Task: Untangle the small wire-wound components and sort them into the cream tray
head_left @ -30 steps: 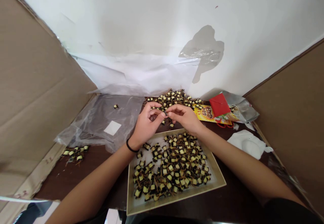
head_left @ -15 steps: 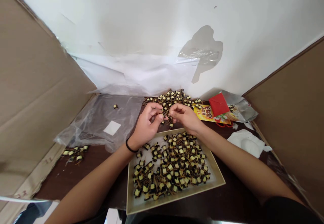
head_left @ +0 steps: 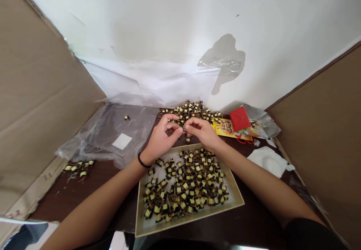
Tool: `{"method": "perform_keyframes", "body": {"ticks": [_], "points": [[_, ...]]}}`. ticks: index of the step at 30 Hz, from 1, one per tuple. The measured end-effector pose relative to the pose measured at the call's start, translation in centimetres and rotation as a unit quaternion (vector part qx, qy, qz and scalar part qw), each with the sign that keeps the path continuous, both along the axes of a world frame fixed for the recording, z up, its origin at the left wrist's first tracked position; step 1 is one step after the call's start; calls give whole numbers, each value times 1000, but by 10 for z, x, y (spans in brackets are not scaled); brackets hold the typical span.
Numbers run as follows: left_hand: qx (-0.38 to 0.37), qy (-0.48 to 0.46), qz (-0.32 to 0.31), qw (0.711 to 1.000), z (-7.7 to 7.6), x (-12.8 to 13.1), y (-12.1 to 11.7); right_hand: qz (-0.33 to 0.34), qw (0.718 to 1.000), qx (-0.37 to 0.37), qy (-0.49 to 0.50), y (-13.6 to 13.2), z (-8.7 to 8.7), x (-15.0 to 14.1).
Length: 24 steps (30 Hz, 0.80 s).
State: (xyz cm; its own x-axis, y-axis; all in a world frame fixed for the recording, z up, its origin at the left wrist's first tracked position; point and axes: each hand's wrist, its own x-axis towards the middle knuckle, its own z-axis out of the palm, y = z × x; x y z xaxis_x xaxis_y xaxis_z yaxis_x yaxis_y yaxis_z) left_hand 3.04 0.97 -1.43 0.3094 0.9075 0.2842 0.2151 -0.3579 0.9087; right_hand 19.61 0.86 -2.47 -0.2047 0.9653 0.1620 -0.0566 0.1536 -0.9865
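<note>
Hands: left hand (head_left: pixel 160 141) and right hand (head_left: pixel 202 133) meet fingertip to fingertip, pinching one small component (head_left: pixel 183 128).
Component position: above the tray (head_left: pixel 234 199) far rim.
Tray: full of similar parts.

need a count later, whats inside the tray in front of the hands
The tray holds a dense heap of small black and yellow components with thin brown wire leads. Bare tray floor shows at its left and near edges; anything beneath the heap is covered.
</note>
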Motion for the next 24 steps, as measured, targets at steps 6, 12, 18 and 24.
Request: {"method": "perform_keyframes", "body": {"ticks": [6, 12, 18, 24], "points": [[-1, -22, -30, 999, -2, -1, 1, -9, 999, -30, 16, 3, -5, 1], [-23, -24, 37, 999, -1, 1, 3, -137, 989, -28, 38, 6, -6, 0], [-42, -35, 47, 997, -2, 1, 4, -101, 983, 93, -122, -4, -3, -1], [-45, -21, 37, 998, -3, -1, 5, -51, 986, 99, -125, -2, -3, -1]]}}
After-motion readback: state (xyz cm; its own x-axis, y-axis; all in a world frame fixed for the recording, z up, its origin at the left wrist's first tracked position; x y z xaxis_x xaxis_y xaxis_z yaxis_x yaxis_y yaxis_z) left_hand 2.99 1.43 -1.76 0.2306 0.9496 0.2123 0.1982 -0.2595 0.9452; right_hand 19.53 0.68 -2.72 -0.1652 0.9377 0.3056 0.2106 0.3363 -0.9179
